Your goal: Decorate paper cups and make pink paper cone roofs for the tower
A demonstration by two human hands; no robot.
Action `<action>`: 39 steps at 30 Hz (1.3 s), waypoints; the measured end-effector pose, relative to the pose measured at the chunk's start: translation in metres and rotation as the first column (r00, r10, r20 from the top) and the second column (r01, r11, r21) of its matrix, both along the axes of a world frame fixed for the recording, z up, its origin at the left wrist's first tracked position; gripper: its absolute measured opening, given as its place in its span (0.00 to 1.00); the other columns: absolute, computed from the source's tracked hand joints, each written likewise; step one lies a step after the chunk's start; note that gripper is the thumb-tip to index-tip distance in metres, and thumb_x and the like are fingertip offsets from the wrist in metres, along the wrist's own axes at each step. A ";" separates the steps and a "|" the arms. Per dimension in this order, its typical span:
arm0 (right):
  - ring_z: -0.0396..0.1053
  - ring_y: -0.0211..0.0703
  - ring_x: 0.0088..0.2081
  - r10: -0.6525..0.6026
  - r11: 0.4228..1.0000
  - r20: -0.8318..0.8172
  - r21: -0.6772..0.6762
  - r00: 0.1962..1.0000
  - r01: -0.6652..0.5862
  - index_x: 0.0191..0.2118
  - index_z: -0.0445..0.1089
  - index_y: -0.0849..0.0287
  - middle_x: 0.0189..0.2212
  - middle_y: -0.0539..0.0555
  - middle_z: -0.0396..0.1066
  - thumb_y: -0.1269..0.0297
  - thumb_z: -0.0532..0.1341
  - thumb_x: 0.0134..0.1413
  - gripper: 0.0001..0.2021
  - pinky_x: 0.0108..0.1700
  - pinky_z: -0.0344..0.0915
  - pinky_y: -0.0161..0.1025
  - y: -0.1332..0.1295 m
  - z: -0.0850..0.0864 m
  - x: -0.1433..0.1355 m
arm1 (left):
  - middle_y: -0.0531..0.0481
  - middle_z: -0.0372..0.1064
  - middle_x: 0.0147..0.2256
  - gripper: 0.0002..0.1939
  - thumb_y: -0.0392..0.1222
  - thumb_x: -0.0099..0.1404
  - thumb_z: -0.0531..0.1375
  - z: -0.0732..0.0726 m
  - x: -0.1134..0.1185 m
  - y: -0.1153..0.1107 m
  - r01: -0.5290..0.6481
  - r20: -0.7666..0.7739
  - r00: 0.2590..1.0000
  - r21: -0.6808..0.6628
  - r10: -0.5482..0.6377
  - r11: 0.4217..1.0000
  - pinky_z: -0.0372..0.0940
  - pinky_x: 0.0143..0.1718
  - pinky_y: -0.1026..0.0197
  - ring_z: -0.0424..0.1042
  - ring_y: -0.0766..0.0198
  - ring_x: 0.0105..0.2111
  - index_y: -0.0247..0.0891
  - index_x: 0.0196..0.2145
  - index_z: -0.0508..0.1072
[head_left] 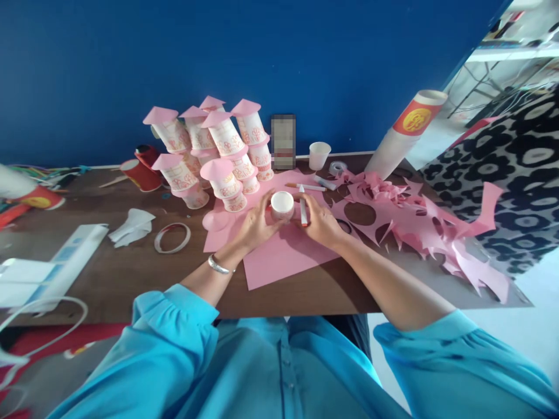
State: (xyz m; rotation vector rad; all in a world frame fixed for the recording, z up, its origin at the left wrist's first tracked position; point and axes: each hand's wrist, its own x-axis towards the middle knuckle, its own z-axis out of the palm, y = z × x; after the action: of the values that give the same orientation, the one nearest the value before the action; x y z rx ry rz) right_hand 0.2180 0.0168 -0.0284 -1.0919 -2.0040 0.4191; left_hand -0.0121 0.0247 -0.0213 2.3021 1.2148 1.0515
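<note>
A small white paper cup (pixel 282 205) with its open rim up is held in my left hand (pixel 261 224), whose fingers curve round its left side and base. My right hand (pixel 321 222) is beside the cup's right side, with a white marker with an orange end (pixel 303 210) held upright between its fingers. Pink paper sheets (pixel 279 259) lie beneath both hands. Just behind and to the left stand several paper-cup towers (pixel 227 139) with pink cone tops and red drawings.
Pink paper scraps (pixel 410 224) spread over the right side. A tall cup stack (pixel 399 137) leans at the back right, and a single white cup (pixel 319 156) stands near the wall. On the left lie a tape roll (pixel 172 238), crumpled white paper (pixel 131 227) and a power strip (pixel 74 262).
</note>
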 end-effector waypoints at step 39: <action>0.77 0.60 0.50 -0.298 0.954 -0.007 0.033 0.954 0.298 0.57 0.65 0.51 0.49 0.61 0.79 0.65 0.63 0.56 0.23 0.49 0.75 0.57 0.010 0.000 0.017 | 0.38 0.77 0.42 0.13 0.32 0.74 0.54 0.011 -0.006 0.000 -0.230 -0.511 0.820 0.119 0.258 0.966 0.69 0.47 0.46 0.74 0.45 0.46 0.36 0.44 0.79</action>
State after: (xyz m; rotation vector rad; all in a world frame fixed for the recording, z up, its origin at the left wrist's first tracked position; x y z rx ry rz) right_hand 0.2346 0.0267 -0.0285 -1.3464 -1.7981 0.2265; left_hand -0.0183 0.0247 -0.0100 2.6219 1.7427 0.5275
